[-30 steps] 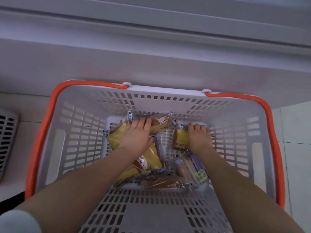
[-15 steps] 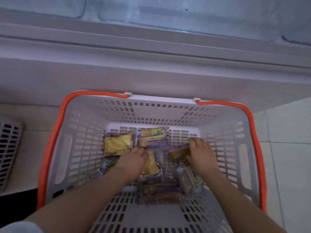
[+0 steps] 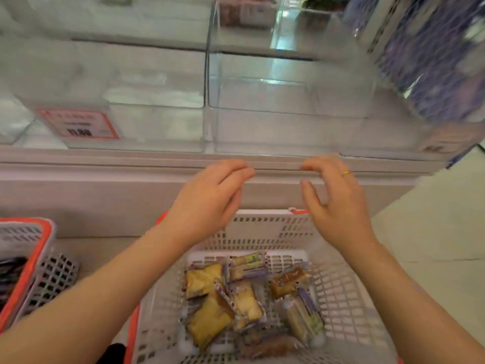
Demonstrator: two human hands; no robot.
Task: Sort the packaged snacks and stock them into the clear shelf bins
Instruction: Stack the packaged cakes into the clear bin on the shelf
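**Empty hands hover above snack basket**

The left hand (image 3: 210, 195) and right hand (image 3: 338, 203), fingers loosely curled and holding nothing, hang over the far rim of the white slotted plastic basket with orange trim (image 3: 265, 227). Inside the basket lie the yellow-and-purple crinkly packaged snacks (image 3: 246, 298), likely light, soft and crushable, best pinched at sealed edges. Beyond the basket, the clear plastic shelf bins (image 3: 288, 101) stand open-topped, offering room.

- Ahead of our fingertips (image 3: 245, 171), the clear bin (image 3: 288, 127) stands open-topped.
- Below our fingers, the basket (image 3: 349, 311) gapes open; snack packs (image 3: 236, 298) cover its floor.
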